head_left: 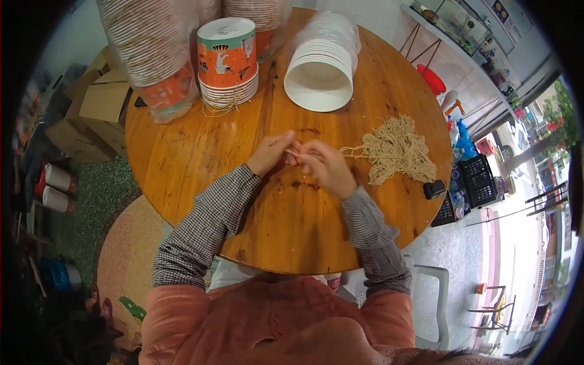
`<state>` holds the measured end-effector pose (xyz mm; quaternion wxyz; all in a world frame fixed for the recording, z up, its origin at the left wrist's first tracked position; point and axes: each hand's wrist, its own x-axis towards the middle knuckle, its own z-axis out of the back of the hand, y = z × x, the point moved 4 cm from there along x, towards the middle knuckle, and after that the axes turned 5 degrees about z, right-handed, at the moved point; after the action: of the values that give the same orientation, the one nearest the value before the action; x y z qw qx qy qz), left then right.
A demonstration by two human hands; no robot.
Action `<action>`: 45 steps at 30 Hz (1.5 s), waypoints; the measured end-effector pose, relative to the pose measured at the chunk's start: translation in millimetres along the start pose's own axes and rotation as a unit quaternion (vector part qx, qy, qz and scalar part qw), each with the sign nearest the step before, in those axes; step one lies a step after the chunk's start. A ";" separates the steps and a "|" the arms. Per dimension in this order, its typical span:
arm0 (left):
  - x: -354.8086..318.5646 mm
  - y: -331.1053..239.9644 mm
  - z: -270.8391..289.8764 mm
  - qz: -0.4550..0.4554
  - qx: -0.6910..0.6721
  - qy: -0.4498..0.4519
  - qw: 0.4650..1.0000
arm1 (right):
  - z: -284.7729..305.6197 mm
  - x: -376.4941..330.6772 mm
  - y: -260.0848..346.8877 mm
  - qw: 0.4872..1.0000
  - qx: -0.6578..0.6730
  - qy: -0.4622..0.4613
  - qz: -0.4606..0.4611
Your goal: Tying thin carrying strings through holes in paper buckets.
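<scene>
Over the middle of the round wooden table (267,231), my two hands meet with fingers closed. Beige twine runs from the loose heap of twine (398,152) on the right to my fingers. My left hand (272,153) pinches at the twine where the hands come together. My right hand (325,165) is closed round the strand just beside it. The exact grip is partly hidden by the fingers. Beyond my left hand stands an upside-down stack of paper buckets (227,61), orange and green, with some twine lying loose at its base.
Tall bagged stacks of paper buckets (149,55) stand at the far left. A white bucket stack (319,73) lies on its side at the back. A small black object (434,189) sits at the right edge. Cardboard boxes (100,109) are left of the table, a plastic chair (435,292) behind right.
</scene>
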<state>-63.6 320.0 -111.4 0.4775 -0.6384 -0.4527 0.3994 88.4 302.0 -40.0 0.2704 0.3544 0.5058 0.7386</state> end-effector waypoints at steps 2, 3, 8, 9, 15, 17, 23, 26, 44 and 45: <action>-4.0 -8.1 5.2 0.027 -0.071 -0.014 0.997 | -16.1 15.9 -0.3 0.999 0.033 -0.020 0.011; -5.5 -12.4 7.2 0.036 -0.085 -0.026 0.995 | -17.5 19.9 1.4 0.997 0.065 -0.043 0.018; -11.2 -19.0 13.2 0.044 -0.030 -0.062 0.997 | 2.4 10.9 -16.3 0.991 -0.091 -0.084 0.046; -11.9 -19.2 10.7 0.046 -0.031 -0.061 0.997 | 1.2 8.2 -17.3 0.993 -0.091 -0.070 0.035; -7.1 -13.2 -0.8 -0.029 0.126 -0.044 0.991 | 3.1 5.4 -22.7 0.994 -0.088 -0.053 0.034; -5.0 -11.7 -0.4 -0.062 0.093 -0.046 0.993 | 3.5 5.5 -23.0 0.994 -0.085 -0.057 0.048; -3.6 -9.1 -1.1 -0.105 0.089 -0.002 0.991 | 8.3 7.7 -25.7 0.990 -0.113 -0.089 0.013; -2.9 -10.1 -4.8 -0.094 0.118 -0.009 0.988 | 15.8 7.8 -30.6 0.975 -0.178 -0.120 0.063; 91.4 -34.0 62.5 -0.319 0.191 -0.282 0.884 | 130.9 46.0 -101.8 0.903 0.121 -0.404 0.083; 96.3 -33.8 67.1 -0.316 0.165 -0.258 0.898 | 130.7 51.5 -103.0 0.896 0.166 -0.402 0.089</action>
<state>-107.3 433.6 -101.1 0.5439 -0.2479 -0.6655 0.4470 165.7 448.9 -92.9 0.3208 0.7044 0.4357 0.4594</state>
